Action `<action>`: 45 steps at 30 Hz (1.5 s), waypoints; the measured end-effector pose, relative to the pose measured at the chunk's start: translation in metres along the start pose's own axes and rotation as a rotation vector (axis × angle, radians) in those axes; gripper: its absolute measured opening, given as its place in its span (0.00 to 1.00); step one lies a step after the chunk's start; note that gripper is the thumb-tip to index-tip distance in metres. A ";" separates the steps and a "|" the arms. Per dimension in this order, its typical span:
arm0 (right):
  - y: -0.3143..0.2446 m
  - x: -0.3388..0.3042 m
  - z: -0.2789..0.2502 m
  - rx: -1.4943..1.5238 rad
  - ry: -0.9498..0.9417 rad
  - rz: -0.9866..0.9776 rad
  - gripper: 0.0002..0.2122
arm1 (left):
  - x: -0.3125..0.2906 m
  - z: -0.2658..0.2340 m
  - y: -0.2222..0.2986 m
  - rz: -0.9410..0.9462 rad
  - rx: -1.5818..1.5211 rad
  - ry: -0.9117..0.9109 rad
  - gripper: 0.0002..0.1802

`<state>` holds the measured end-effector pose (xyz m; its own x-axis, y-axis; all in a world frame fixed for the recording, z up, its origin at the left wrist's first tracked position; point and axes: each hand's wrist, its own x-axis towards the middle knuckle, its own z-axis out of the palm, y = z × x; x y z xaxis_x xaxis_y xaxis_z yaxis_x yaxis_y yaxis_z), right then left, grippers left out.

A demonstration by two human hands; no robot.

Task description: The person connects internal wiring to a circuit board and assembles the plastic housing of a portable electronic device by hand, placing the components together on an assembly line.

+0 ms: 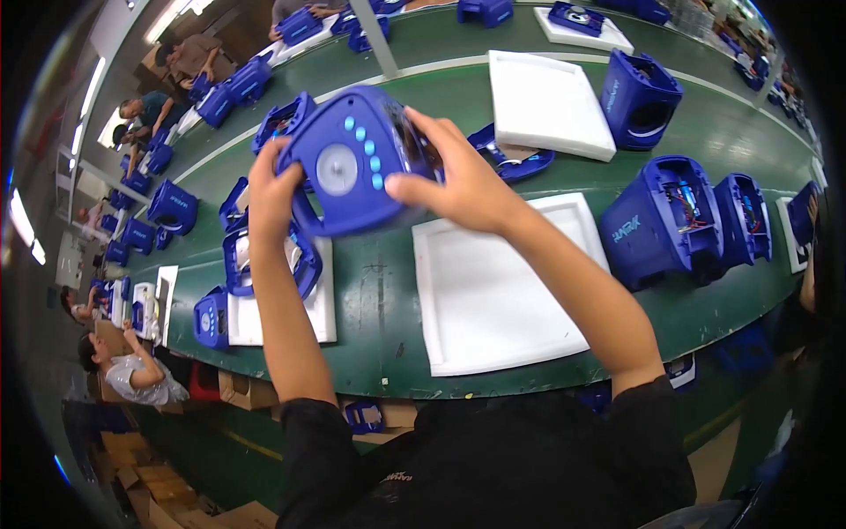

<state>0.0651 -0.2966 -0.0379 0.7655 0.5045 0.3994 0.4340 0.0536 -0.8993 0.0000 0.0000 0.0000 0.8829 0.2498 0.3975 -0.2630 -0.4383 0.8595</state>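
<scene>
Between both hands, raised above the green workbench, is a blue plastic housing with a pale round dial and a row of light-blue buttons on its face. My left hand grips its left edge, fingers curled round the rim. At the opposite side my right hand holds it, thumb beside the lowest button and fingers over the dark upper side. Below them lies a white foam tray. Blue frame parts rest on another foam pad under my left forearm.
Blue casings with exposed wiring stand at the right. Behind are an upright blue casing, a white foam slab and loose blue trim. A small blue panel sits at left. Co-workers work along the line.
</scene>
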 end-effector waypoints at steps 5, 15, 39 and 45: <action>0.039 0.052 -0.032 0.192 -0.018 0.202 0.51 | 0.119 0.036 -0.043 -0.065 0.176 -0.262 0.17; 0.005 0.124 -0.197 -1.193 -0.246 0.204 0.32 | 0.193 0.044 -0.110 -0.089 0.492 -0.353 0.27; -0.054 0.006 -0.413 -1.567 0.438 0.246 0.28 | 0.028 0.315 -0.116 0.800 0.834 -0.639 0.18; -0.182 -0.058 -0.287 -1.418 0.412 -0.202 0.24 | 0.001 0.233 -0.011 0.659 0.493 -0.716 0.19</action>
<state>0.0787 -0.5830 0.1537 0.6094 0.3056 0.7316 0.4508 -0.8926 -0.0027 0.0941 -0.1963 -0.0840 0.6893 -0.6518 0.3162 -0.7237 -0.6397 0.2590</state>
